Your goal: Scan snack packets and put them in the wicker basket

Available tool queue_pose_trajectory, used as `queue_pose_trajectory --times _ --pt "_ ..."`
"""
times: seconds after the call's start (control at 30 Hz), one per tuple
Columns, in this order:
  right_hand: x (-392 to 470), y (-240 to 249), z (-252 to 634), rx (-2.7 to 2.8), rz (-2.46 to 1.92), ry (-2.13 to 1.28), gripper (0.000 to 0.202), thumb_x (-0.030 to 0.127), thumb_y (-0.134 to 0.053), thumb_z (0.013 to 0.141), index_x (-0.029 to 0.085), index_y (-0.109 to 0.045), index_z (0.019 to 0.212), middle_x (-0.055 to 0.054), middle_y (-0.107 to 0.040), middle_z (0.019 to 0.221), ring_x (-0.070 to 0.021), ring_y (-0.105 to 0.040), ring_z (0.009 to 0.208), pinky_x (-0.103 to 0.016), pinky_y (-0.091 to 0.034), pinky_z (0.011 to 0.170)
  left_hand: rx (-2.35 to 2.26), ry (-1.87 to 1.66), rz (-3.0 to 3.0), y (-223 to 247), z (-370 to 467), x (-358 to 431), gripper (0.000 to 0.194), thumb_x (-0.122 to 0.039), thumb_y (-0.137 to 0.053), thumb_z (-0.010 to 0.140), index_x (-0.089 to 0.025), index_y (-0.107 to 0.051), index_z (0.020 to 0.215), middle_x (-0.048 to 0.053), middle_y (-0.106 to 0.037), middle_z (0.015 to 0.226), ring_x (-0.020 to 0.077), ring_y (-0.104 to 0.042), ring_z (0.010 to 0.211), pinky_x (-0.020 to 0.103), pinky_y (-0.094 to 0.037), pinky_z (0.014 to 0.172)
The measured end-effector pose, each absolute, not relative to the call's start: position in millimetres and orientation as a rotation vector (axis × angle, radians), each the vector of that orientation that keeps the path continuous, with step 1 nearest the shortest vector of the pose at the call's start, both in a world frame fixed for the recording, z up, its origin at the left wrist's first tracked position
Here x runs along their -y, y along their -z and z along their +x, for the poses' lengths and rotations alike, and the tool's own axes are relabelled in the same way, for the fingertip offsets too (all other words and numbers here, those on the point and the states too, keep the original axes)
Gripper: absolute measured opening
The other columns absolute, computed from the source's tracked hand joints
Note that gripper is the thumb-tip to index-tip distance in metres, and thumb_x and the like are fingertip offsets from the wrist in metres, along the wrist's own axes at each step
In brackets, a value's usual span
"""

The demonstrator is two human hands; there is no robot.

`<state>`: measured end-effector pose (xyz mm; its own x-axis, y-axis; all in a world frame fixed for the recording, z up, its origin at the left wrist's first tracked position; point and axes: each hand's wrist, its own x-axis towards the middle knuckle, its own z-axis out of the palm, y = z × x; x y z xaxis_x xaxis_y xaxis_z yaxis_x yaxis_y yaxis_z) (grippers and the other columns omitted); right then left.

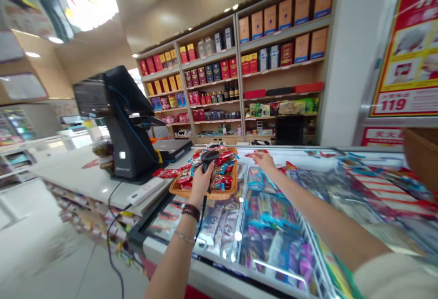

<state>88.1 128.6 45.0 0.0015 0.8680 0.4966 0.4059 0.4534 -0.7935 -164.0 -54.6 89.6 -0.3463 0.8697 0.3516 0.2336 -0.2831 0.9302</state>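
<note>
My left hand is closed round the handle of a black barcode scanner, whose cable hangs down past the wrist. Behind and beneath it, a woven basket holds many small red-wrapped snack packets. To the right of the basket, my right hand reaches over the glass top of a chest freezer. Its fingers are pinched together at a small red packet, partly hidden by the hand. Packaged ice creams show through the glass below.
A black checkout terminal stands on the white counter at left, with a white power strip and dangling cables. More packets and a brown basket are at right. Stocked shelves line the back wall.
</note>
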Motion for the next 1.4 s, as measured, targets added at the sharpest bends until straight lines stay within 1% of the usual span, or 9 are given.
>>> queue_pose_trajectory --times 0.2,0.43,0.57,0.83,0.9,1.03,1.13,1.23,1.4 --pt "-121 -27 188 1.443 -1.532 -0.462 0.020 0.031 -0.065 0.092 0.022 -0.082 0.098 -0.007 -0.085 0.105 -0.0229 -0.079 0.100 -0.032 -0.058 0.090 -1.223 -1.574 1.410 -75 -75 25 0.056 -0.073 -0.075 0.079 -0.023 -0.051 0.071 -0.004 -0.052 0.054 0.0101 -0.049 0.040 0.023 -0.034 0.041" --pt "-104 11 212 1.383 -1.792 -0.206 0.041 0.033 -0.071 0.092 0.015 -0.074 0.128 -0.019 -0.073 0.136 -0.0325 -0.065 0.134 -0.041 -0.047 0.116 -1.220 -1.391 1.285 -28 -12 6 0.051 -0.067 -0.075 0.083 -0.023 -0.051 0.072 -0.005 -0.053 0.057 0.0098 -0.049 0.040 0.023 -0.033 0.040" --pt "-114 15 211 1.226 -1.852 -0.218 0.049 0.031 -0.057 0.099 0.012 -0.064 0.144 -0.025 -0.063 0.149 -0.0353 -0.064 0.135 -0.045 -0.049 0.115 -1.271 -1.351 1.339 -7 -8 4 0.049 -0.066 -0.072 0.086 -0.024 -0.051 0.073 -0.004 -0.052 0.055 0.0123 -0.051 0.043 0.024 -0.035 0.043" --pt "-138 4 224 1.387 -2.023 -0.229 0.101 0.067 -0.084 0.077 0.013 -0.050 0.156 -0.026 -0.076 0.126 -0.0436 -0.071 0.124 -0.051 -0.056 0.098 -1.321 -1.357 1.387 0 -15 6 0.045 -0.066 -0.066 0.090 -0.024 -0.056 0.079 -0.003 -0.054 0.054 0.0147 -0.052 0.045 0.026 -0.037 0.046" --pt "-133 4 229 1.477 -2.001 -0.224 0.095 0.068 -0.082 0.080 0.014 -0.056 0.153 -0.023 -0.076 0.126 -0.0413 -0.072 0.122 -0.048 -0.056 0.097 -1.331 -1.345 1.396 -3 -14 6 0.043 -0.063 -0.067 0.090 -0.024 -0.057 0.078 -0.003 -0.054 0.053 0.0151 -0.052 0.044 0.026 -0.036 0.046" --pt "-110 7 226 1.689 -1.866 -0.128 0.055 0.053 -0.073 0.095 0.023 -0.071 0.141 -0.016 -0.072 0.135 -0.0333 -0.070 0.122 -0.041 -0.052 0.105 -1.340 -1.329 1.393 -10 -11 8 0.040 -0.060 -0.070 0.090 -0.024 -0.058 0.077 -0.003 -0.053 0.051 0.0154 -0.051 0.042 0.027 -0.036 0.046" --pt "-92 6 215 1.762 -1.807 -0.032 0.034 0.043 -0.066 0.101 0.025 -0.079 0.128 -0.016 -0.063 0.148 -0.0355 -0.061 0.132 -0.046 -0.048 0.112 -1.348 -1.327 1.391 -13 -13 11 0.040 -0.059 -0.070 0.091 -0.024 -0.058 0.077 -0.003 -0.053 0.050 0.0163 -0.052 0.043 0.027 -0.036 0.047" --pt "-82 2 204 1.885 -1.570 -0.033 0.026 0.037 -0.067 0.100 0.027 -0.082 0.119 -0.012 -0.063 0.153 -0.0357 -0.052 0.144 -0.052 -0.042 0.122 -1.369 -1.332 1.392 -14 -15 12 0.041 -0.060 -0.070 0.091 -0.024 -0.058 0.077 -0.003 -0.054 0.050 0.0169 -0.054 0.044 0.027 -0.036 0.047" --pt "-66 5 196 2.004 -1.305 -0.505 0.031 0.049 -0.071 0.095 0.029 -0.083 0.115 -0.006 -0.076 0.139 -0.0319 -0.063 0.138 -0.050 -0.043 0.124 -1.367 -1.355 1.390 -12 -16 11 0.040 -0.060 -0.068 0.091 -0.024 -0.057 0.077 -0.003 -0.054 0.051 0.0167 -0.054 0.045 0.027 -0.037 0.047"
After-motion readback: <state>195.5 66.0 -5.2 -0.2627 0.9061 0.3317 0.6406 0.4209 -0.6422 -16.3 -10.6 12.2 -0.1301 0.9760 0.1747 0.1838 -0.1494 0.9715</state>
